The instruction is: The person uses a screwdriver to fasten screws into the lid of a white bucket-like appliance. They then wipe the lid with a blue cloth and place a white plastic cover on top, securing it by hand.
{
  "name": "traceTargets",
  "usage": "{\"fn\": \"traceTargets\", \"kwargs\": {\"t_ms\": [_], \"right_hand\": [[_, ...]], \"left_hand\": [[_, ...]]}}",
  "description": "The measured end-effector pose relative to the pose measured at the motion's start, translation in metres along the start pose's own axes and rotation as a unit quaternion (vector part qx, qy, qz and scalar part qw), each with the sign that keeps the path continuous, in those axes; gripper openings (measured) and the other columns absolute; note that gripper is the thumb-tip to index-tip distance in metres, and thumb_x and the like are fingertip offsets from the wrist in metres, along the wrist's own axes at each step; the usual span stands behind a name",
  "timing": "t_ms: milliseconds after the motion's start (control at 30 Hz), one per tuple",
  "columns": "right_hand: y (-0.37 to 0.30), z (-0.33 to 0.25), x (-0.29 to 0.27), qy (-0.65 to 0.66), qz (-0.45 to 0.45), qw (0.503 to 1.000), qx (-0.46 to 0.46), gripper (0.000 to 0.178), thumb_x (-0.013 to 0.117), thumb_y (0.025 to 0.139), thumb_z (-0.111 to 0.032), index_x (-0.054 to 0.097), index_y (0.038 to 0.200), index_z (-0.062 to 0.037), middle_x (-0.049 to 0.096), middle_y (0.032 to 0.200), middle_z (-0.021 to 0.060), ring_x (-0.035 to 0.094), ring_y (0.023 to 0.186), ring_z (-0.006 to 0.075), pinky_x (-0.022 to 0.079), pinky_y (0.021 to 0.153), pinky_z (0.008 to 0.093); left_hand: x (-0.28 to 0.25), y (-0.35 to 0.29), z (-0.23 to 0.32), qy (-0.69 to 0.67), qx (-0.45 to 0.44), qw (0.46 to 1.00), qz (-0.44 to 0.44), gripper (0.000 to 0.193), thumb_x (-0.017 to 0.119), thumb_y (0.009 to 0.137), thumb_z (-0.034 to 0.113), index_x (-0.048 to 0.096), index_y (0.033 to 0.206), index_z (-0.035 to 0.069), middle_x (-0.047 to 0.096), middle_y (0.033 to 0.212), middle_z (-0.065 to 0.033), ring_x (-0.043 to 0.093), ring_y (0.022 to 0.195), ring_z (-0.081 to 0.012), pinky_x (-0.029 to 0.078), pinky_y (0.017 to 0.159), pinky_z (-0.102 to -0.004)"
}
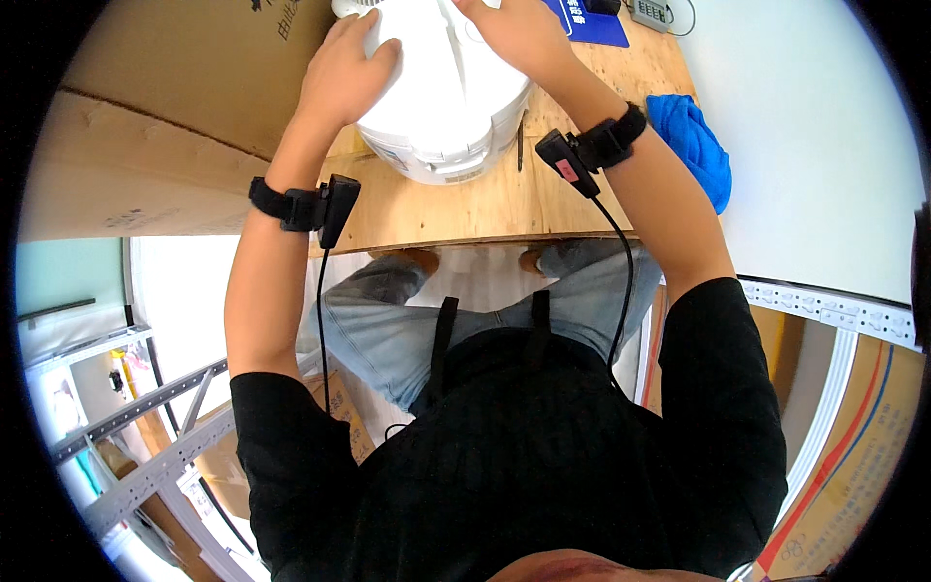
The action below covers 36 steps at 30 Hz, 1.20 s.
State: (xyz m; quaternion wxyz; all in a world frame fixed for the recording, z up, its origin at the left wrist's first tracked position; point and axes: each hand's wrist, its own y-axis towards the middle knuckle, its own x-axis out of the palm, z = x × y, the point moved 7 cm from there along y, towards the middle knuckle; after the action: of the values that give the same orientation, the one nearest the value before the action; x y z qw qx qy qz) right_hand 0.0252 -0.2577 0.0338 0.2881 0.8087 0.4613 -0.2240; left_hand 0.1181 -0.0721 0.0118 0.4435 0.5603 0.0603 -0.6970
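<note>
A white rounded appliance (pixel 441 107), like a rice cooker, stands on a plywood table (pixel 485 204) at the top of the head view. My left hand (pixel 344 73) lies flat against its left side, fingers spread over the lid. On the upper right of the lid rests my right hand (pixel 519 29), partly cut off by the frame's edge. Both wrists carry black straps with small black boxes and cables running down my arms.
A blue cloth (pixel 693 145) lies at the table's right edge. A blue pad (pixel 592 21) and a grey keypad (pixel 652 12) sit at the far right back. A large cardboard box (pixel 165 116) stands left of the table. Metal shelving (pixel 145 417) is at lower left.
</note>
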Motion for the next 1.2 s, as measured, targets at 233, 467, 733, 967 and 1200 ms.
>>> {"fn": "traceTargets", "kwargs": {"t_ms": [233,467,733,967,1200], "right_hand": [[0.021,0.046,0.022,0.027,0.067,0.997,-0.039,0.075,0.059,0.086,-0.059,0.057,0.127,0.004,0.056,0.125,0.0302,0.056,0.117,0.0424,0.045,0.1,0.0444],[0.024,0.015,-0.025,0.142,0.148,0.973,-0.108,0.037,0.063,0.09,-0.027,0.065,0.104,0.007,0.067,0.088,0.0195,0.064,0.085,0.0315,0.05,0.078,0.0392],[0.028,0.012,-0.001,0.644,-0.097,0.755,-0.071,0.034,0.051,0.087,-0.009,0.038,0.056,-0.0121,0.036,0.051,0.0004,0.029,0.039,0.011,0.021,0.039,0.0278],[0.014,0.016,0.014,0.638,-0.116,0.761,-0.015,0.028,0.048,0.083,-0.004,0.039,0.057,-0.0111,0.035,0.049,0.0002,0.028,0.038,0.0098,0.017,0.037,0.0271],[0.032,0.016,0.015,0.377,-0.088,0.877,-0.286,0.022,0.059,0.085,-0.014,0.058,0.068,-0.0012,0.05,0.061,0.006,0.043,0.049,0.0152,0.033,0.045,0.0291]], "left_hand": [[-0.042,-0.016,0.061,-0.025,0.097,0.986,0.137,0.043,0.062,0.089,0.028,0.06,0.122,0.0,0.055,0.131,-0.0236,0.053,0.119,-0.0393,0.04,0.103,-0.0441],[-0.01,-0.052,0.125,0.115,0.139,0.983,0.017,0.063,0.078,0.072,0.043,0.063,0.124,0.012,0.042,0.144,-0.0255,0.033,0.136,-0.0476,0.04,0.098,-0.0591],[-0.004,-0.06,0.135,0.154,0.143,0.977,0.033,0.061,0.078,0.07,0.043,0.066,0.122,0.013,0.039,0.146,-0.0245,0.031,0.137,-0.0491,0.042,0.092,-0.062],[-0.002,-0.059,0.126,0.112,0.152,0.981,0.054,0.059,0.078,0.068,0.037,0.067,0.121,0.014,0.039,0.145,-0.0234,0.03,0.135,-0.0511,0.038,0.089,-0.0714],[-0.002,-0.059,0.131,0.101,0.153,0.981,0.057,0.058,0.078,0.067,0.037,0.067,0.119,0.014,0.039,0.146,-0.0225,0.031,0.135,-0.05,0.038,0.089,-0.0704]]}}
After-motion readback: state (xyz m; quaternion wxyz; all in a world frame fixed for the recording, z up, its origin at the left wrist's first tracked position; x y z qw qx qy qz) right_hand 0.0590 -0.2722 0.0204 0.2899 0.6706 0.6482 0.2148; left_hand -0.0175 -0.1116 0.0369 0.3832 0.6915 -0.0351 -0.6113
